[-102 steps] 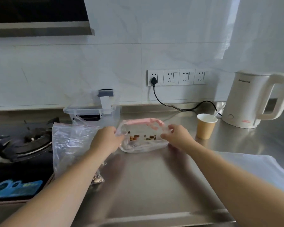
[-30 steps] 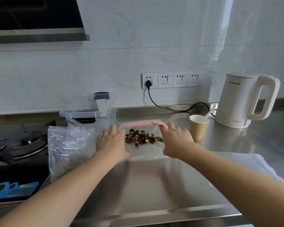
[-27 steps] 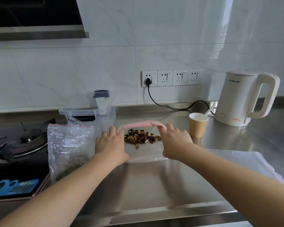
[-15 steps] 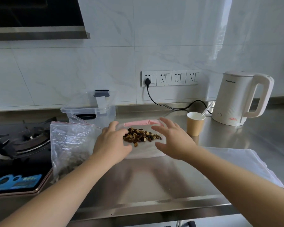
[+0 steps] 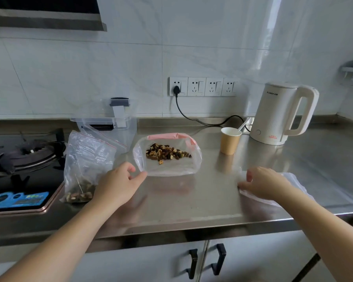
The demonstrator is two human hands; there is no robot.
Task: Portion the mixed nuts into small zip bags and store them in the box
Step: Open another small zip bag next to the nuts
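Steel counter (image 5: pixel 192 200) runs below a white tiled wall; only the head view is available.

Head view, task items: a small zip bag (image 5: pixel 167 154) with a pink seal strip lies flat at mid-counter, holding one portion of mixed nuts (image 5: pixel 167 153). Whether its seal is pressed closed cannot be told. The bulk bag (image 5: pixel 86 163) stands to its left at the hob (image 5: pixel 22 159) edge, nuts remaining in its bottom. The clear box (image 5: pixel 110 127) sits behind both bags against the wall; no filled bag is visible inside it.

Head view, hands: the left hand (image 5: pixel 118 184) hovers just beside the small bag's near left corner, fingers loosely curled, holding nothing. The right hand (image 5: pixel 265 184) rests on a stack of empty bags (image 5: pixel 293 190) at the right; fingers curl at the stack's edge, but a pinch cannot be confirmed.

Other items: a paper cup (image 5: pixel 230 142) and a kettle (image 5: pixel 281 112) stand at the rear right.

Status, as a judgement: one portion filled, none stored. Remaining: store this bag, portion the remaining nuts.
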